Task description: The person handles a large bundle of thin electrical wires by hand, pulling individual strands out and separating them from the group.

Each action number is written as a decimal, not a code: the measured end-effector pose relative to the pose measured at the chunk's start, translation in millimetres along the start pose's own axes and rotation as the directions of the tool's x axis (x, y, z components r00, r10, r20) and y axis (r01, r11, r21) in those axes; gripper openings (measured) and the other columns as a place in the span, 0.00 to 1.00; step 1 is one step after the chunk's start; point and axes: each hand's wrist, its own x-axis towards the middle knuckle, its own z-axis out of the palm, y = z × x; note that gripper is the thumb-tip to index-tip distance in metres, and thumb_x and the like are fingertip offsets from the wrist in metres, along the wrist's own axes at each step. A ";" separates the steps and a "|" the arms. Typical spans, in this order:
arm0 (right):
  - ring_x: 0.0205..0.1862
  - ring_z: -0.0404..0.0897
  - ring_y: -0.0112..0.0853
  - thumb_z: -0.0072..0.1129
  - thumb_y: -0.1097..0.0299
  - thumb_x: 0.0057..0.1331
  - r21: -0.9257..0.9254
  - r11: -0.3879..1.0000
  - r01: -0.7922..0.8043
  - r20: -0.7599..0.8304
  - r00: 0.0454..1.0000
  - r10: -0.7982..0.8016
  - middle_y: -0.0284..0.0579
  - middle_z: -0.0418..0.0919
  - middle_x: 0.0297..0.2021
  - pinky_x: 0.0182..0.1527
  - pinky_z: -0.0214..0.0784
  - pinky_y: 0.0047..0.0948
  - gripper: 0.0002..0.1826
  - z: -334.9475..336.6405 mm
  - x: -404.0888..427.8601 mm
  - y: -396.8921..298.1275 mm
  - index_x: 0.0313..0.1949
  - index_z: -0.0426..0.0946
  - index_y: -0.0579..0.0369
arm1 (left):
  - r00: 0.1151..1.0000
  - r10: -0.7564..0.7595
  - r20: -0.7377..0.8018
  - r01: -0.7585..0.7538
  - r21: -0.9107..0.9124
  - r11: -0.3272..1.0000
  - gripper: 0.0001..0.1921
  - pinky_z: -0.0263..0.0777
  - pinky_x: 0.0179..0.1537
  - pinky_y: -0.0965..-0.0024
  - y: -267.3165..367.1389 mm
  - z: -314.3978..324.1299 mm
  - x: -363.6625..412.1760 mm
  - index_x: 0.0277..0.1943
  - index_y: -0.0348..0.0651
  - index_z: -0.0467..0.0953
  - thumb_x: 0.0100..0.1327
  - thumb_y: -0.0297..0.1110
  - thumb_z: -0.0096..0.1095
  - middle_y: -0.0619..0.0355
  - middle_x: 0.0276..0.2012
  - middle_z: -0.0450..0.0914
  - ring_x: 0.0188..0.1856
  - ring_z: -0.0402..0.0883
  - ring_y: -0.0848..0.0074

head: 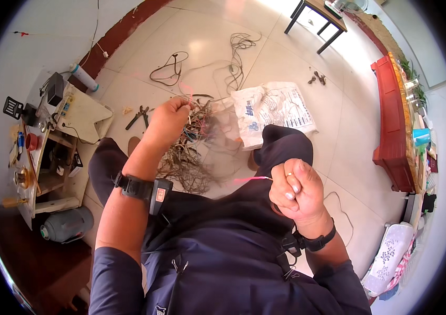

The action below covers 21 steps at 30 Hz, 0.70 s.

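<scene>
My left hand pinches a thin pink strand between thumb and forefinger, above a tangled heap of wires on the floor. My right hand is a closed fist over my right thigh. From it a thin pink wire sticks out to the left, blurred, with a pale bare part near the fingers. Something dark red shows below this fist, mostly hidden. Dark-handled pliers lie on the tiles left of my left hand. Beside the heap rests a white woven sack bearing print.
Loose cables and a coiled thin cord lie on the floor ahead. A cluttered cabinet stands at left, with a grey flask beside it. A red wooden cabinet is at right, a small table at the back.
</scene>
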 end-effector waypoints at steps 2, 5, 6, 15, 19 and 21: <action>0.13 0.54 0.19 0.45 0.56 0.80 0.016 1.000 0.011 0.006 1.000 -0.011 0.41 0.69 0.23 0.17 0.48 0.20 0.22 -1.3 -0.8 -2.3 0.26 0.66 0.52 | 0.999 -0.001 0.034 -0.002 0.077 0.997 0.11 0.54 0.24 0.79 7.8 2.5 -1.7 0.46 0.33 0.79 0.74 0.32 0.54 0.70 0.23 0.68 0.22 0.60 0.89; 0.13 0.54 0.19 0.46 0.56 0.80 0.016 0.999 0.030 0.007 1.000 -0.030 0.41 0.69 0.23 0.17 0.49 0.20 0.23 -3.7 -3.7 -3.6 0.26 0.66 0.52 | 0.994 0.065 0.092 -0.077 0.135 0.988 0.11 0.57 0.26 0.77 17.3 -0.3 -3.0 0.45 0.33 0.80 0.73 0.33 0.54 0.69 0.22 0.69 0.23 0.62 0.86; 0.13 0.54 0.19 0.46 0.55 0.80 -0.002 0.999 0.034 0.003 0.999 -0.034 0.41 0.69 0.23 0.16 0.49 0.19 0.23 -3.8 -4.1 -4.0 0.26 0.66 0.52 | 0.993 0.069 0.093 -0.088 0.214 0.973 0.11 0.59 0.26 0.76 22.9 -2.6 -2.2 0.45 0.34 0.80 0.73 0.33 0.54 0.68 0.22 0.70 0.23 0.64 0.86; 0.13 0.55 0.19 0.46 0.56 0.80 -0.069 0.997 0.018 -0.003 1.000 -0.018 0.42 0.70 0.23 0.17 0.49 0.19 0.23 -3.8 -5.6 4.3 0.25 0.66 0.53 | 0.978 0.166 0.123 -0.205 0.475 0.856 0.12 0.66 0.26 0.72 40.1 -18.8 35.7 0.49 0.37 0.80 0.73 0.36 0.55 0.62 0.24 0.76 0.23 0.72 0.81; 0.14 0.53 0.18 0.46 0.56 0.80 -0.126 0.992 0.003 0.009 1.000 -0.001 0.43 0.71 0.23 0.16 0.49 0.18 0.23 0.8 -6.0 10.5 0.26 0.67 0.53 | 0.932 0.361 -0.014 -0.265 0.652 0.710 0.17 0.74 0.37 0.65 50.9 -32.1 52.0 0.58 0.36 0.77 0.72 0.35 0.55 0.52 0.31 0.82 0.30 0.79 0.68; 0.14 0.52 0.17 0.45 0.56 0.80 -0.122 0.993 0.001 0.007 1.000 0.000 0.44 0.71 0.23 0.16 0.48 0.18 0.23 3.0 -4.9 11.4 0.25 0.67 0.54 | 0.901 0.434 -0.011 -0.303 0.698 0.648 0.18 0.75 0.42 0.64 51.9 -31.8 48.5 0.59 0.36 0.77 0.71 0.35 0.57 0.49 0.37 0.82 0.36 0.81 0.66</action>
